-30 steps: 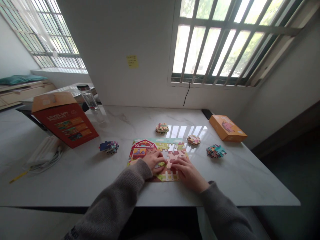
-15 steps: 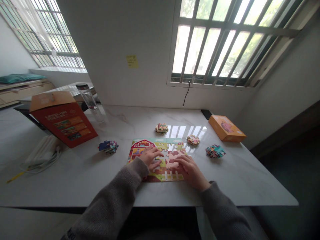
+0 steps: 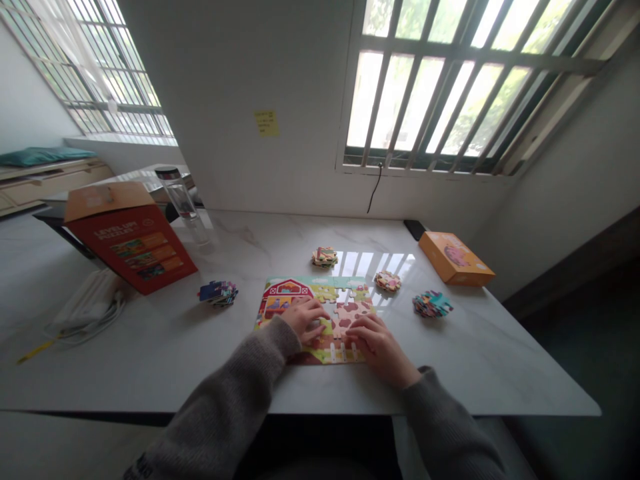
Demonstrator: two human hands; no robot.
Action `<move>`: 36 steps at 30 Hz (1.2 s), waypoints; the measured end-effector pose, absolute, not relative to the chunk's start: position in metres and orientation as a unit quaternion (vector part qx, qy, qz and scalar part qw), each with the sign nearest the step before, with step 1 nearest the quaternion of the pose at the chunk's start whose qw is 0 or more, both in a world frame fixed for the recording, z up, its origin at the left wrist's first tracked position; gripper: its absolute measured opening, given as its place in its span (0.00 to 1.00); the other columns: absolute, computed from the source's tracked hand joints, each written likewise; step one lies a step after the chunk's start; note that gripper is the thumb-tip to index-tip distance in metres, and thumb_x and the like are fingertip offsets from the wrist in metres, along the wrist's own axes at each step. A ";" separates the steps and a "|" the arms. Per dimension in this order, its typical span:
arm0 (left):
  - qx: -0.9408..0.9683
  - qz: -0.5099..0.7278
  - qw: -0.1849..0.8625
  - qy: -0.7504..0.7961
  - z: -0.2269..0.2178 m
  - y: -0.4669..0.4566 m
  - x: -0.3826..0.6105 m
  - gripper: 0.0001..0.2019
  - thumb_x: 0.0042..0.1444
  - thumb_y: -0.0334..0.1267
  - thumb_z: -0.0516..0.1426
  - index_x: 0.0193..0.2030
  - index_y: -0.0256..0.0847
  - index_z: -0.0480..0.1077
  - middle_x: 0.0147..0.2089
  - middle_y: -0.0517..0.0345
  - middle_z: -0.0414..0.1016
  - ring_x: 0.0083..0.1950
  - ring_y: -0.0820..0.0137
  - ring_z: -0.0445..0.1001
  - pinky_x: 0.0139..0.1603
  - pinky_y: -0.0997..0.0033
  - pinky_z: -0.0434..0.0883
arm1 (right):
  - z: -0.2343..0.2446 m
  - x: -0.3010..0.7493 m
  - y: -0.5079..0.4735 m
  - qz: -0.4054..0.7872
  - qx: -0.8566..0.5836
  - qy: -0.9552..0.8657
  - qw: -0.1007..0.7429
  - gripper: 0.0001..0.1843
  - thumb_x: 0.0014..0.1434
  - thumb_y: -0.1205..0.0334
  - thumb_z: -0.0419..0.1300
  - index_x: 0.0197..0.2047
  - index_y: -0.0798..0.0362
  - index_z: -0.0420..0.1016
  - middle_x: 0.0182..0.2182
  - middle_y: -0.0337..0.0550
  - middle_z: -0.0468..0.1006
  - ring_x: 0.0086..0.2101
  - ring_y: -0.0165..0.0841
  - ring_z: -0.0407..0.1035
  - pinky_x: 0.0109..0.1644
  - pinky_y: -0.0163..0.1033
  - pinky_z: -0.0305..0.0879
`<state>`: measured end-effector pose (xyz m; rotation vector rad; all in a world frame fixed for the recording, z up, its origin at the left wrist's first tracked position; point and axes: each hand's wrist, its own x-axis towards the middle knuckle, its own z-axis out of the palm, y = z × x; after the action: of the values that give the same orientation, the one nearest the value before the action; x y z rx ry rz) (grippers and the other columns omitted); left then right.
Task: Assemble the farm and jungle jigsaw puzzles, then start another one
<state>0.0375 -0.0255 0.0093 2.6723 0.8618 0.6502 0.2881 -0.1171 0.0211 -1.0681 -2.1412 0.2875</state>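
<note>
A jigsaw puzzle [image 3: 287, 288] with a red barn on its left and a brown-spotted cow on its right lies flat on the table in front of me. White tabletop shows through a gap in its upper right part. My left hand [image 3: 306, 320] rests on the middle of the puzzle, its fingers stretched toward the cow and apart. On the lower right part lies my right hand [image 3: 377, 340], fingers extended over the cow pieces and the fence. Neither hand visibly lifts a piece. Both palms hide some of the picture.
Stacks of puzzle pieces sit around: a dark one [image 3: 219, 293], a beige one [image 3: 325, 257], a pinkish one [image 3: 388, 281] and a teal one [image 3: 433, 304]. A red box [image 3: 130, 240], glass bottle [image 3: 181, 200], white cable [image 3: 103, 310] and orange box [image 3: 456, 258] stand or lie farther out.
The fingers of my right hand have slid slightly down and left across the cow. My left hand has flattened a little over the middle pieces. The stacks have stayed in place.
</note>
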 end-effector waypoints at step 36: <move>0.824 0.347 0.119 0.431 0.022 -0.026 0.038 0.08 0.61 0.36 0.55 0.41 0.41 0.76 0.40 0.53 0.79 0.44 0.62 0.75 0.52 0.58 0.69 | 0.053 0.338 -0.039 -0.073 -0.618 -0.739 0.258 0.19 0.63 0.54 0.61 0.55 0.50 0.70 0.44 0.50 0.74 0.45 0.45 0.68 0.49 0.46 0.61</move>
<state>0.0380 -0.0256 0.0215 2.4096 1.2615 1.0139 0.3382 -0.0386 0.0527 -1.6769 -2.0033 -0.1991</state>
